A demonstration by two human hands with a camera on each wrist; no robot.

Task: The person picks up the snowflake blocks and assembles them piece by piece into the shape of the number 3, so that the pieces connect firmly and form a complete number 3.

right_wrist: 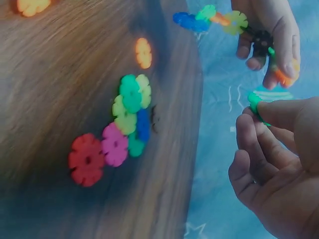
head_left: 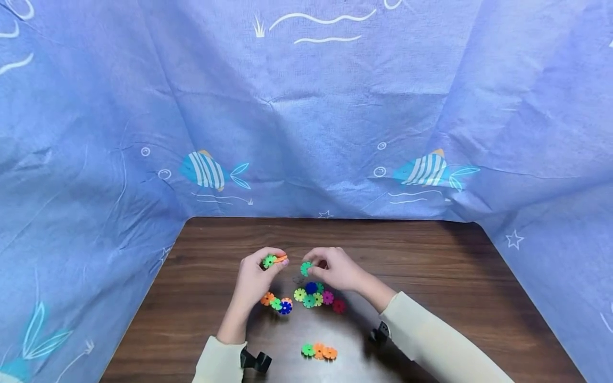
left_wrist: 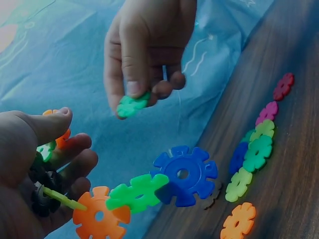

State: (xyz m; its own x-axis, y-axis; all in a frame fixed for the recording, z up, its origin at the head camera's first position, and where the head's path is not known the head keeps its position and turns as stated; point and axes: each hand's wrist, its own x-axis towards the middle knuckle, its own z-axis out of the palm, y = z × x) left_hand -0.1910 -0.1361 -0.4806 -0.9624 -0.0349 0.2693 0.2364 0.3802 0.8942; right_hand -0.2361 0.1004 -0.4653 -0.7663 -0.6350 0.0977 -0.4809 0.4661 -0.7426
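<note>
My left hand (head_left: 250, 279) grips one end of a chain of notched plastic flower discs. Orange and green discs show at its fingertips, and a black disc (right_wrist: 262, 43) lies against the fingers. From there the chain hangs out through a yellow disc (right_wrist: 236, 22), an orange disc (left_wrist: 101, 214) and a light green disc (left_wrist: 138, 193) to a blue disc (left_wrist: 184, 175). Across from it, my right hand (head_left: 341, 270) pinches a single green disc (left_wrist: 132, 105) between thumb and forefinger, apart from the chain.
Below the hands, a loose cluster of discs lies on the wooden table (head_left: 407, 255), including a pink disc (right_wrist: 115, 144) and a red disc (right_wrist: 87, 159). One orange disc (left_wrist: 238, 221) lies beside it. Nearer the front are a green disc (head_left: 308, 350) and orange ones. Blue cloth (head_left: 306, 133) surrounds the table.
</note>
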